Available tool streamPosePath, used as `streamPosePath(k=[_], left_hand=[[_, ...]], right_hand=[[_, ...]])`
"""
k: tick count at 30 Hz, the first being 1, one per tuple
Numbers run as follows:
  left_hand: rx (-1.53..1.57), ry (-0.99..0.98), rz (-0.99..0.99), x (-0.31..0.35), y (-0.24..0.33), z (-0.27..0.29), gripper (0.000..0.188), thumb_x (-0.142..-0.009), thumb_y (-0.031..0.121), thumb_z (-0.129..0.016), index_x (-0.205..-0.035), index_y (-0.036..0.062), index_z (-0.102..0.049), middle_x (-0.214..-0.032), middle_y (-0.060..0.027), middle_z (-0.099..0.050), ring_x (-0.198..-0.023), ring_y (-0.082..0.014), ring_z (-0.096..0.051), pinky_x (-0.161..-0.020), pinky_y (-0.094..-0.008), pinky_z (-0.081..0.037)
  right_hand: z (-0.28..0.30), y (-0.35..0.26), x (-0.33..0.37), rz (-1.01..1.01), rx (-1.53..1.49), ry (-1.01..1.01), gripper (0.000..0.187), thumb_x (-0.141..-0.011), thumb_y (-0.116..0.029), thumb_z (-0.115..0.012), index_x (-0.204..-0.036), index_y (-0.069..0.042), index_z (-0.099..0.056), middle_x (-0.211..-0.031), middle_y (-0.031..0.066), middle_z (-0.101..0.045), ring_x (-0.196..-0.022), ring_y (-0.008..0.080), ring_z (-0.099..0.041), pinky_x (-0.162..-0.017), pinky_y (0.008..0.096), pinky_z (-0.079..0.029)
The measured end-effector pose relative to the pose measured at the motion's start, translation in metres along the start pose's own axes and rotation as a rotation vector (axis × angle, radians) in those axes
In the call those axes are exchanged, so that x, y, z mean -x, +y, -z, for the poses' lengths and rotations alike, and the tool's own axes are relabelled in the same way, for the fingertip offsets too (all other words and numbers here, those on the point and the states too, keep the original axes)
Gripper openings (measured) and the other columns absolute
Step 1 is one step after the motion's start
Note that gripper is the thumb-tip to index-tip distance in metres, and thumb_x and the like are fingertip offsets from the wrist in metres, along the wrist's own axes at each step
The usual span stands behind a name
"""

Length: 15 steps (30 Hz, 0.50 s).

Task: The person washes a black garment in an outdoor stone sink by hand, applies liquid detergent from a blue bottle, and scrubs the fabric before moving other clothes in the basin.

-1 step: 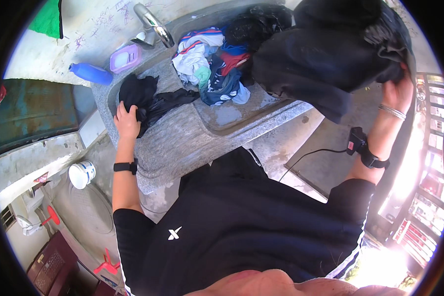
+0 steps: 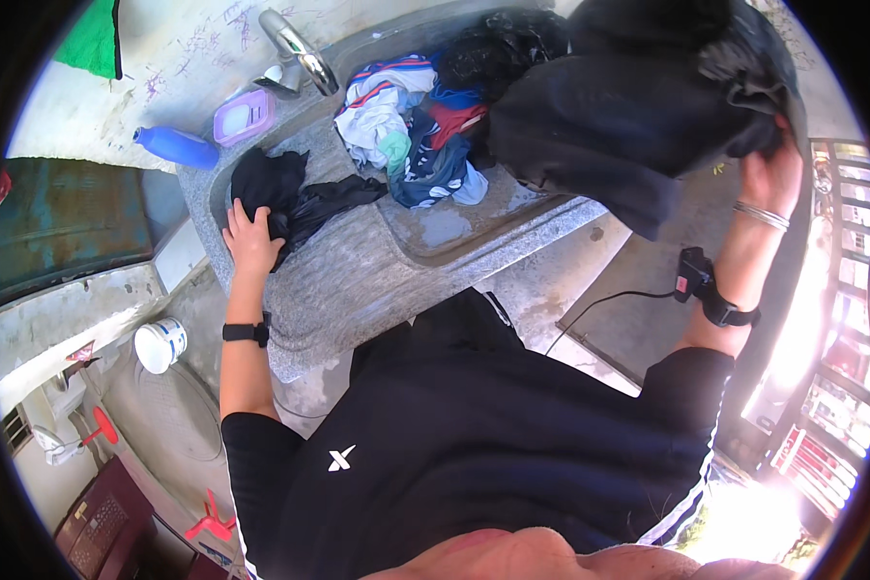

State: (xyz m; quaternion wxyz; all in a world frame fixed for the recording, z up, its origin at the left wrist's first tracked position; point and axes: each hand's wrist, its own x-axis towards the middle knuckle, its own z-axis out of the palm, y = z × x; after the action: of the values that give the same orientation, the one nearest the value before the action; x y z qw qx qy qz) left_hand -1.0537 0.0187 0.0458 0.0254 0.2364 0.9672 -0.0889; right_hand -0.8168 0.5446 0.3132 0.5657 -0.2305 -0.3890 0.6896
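Black cloth (image 2: pixel 261 179) lies bunched at the left end of the grey stone sink (image 2: pixel 333 309). My left hand (image 2: pixel 251 240) rests on its near edge, fingers apart. A large black garment (image 2: pixel 590 126) hangs raised over the sink's right side. My right hand (image 2: pixel 771 174) grips it at its right end, with the fingertips partly hidden in the folds. Between the two black cloths sits a heap of wet clothes: a white piece with red and blue stripes (image 2: pixel 377 106), a dark blue patterned one (image 2: pixel 425 174) and a red bit (image 2: pixel 459 124).
A chrome faucet (image 2: pixel 300 53) leans over the back rim. Beside it stand a lilac soap dish (image 2: pixel 244 118) and a blue bottle (image 2: pixel 176 147) lying on its side. More dark, wet cloth (image 2: pixel 498 53) fills the back. A white bucket (image 2: pixel 160 345) is on the left; a cable (image 2: pixel 614 295) runs from my right wrist.
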Motion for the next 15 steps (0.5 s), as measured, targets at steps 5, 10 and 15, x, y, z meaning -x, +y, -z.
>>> streamPosePath(k=[5,10,15], left_hand=[[0.831,0.141,-0.360,0.009,0.087,0.049,0.101,-0.057,0.029,-0.084,-0.138,0.0063,-0.027,-0.139,-0.0285,-0.025,-0.131,-0.0398,-0.026,-0.105,-0.0447,-0.028],[1.739,-0.487,-0.128,0.003,0.187,0.040,0.107,-0.071,0.037,-0.076,-0.145,0.0227,0.000,-0.148,-0.0205,-0.013,-0.134,-0.0316,-0.023,-0.100,-0.0486,-0.031],[2.266,-0.998,0.052,-0.005,0.225,0.028,0.065,-0.088,0.041,-0.055,-0.140,0.0213,-0.021,-0.140,-0.0081,-0.033,-0.124,-0.0285,-0.039,-0.095,-0.0494,-0.037]], right_hand=[[-0.025,0.057,0.073,-0.289,-0.079,-0.175,0.023,-0.086,-0.007,-0.054,-0.106,0.003,-0.059,-0.110,0.0132,-0.061,-0.104,0.0223,-0.057,-0.096,0.0322,-0.044],[-0.012,0.124,0.142,-0.584,-0.188,-0.104,0.024,-0.087,-0.010,-0.054,-0.108,0.002,-0.058,-0.110,0.0118,-0.061,-0.100,0.0200,-0.059,-0.092,0.0311,-0.047],[0.080,0.193,0.179,-1.068,-0.502,-0.253,0.021,-0.084,-0.006,-0.053,-0.104,0.000,-0.058,-0.102,0.0090,-0.063,-0.094,0.0189,-0.061,-0.086,0.0306,-0.050]])
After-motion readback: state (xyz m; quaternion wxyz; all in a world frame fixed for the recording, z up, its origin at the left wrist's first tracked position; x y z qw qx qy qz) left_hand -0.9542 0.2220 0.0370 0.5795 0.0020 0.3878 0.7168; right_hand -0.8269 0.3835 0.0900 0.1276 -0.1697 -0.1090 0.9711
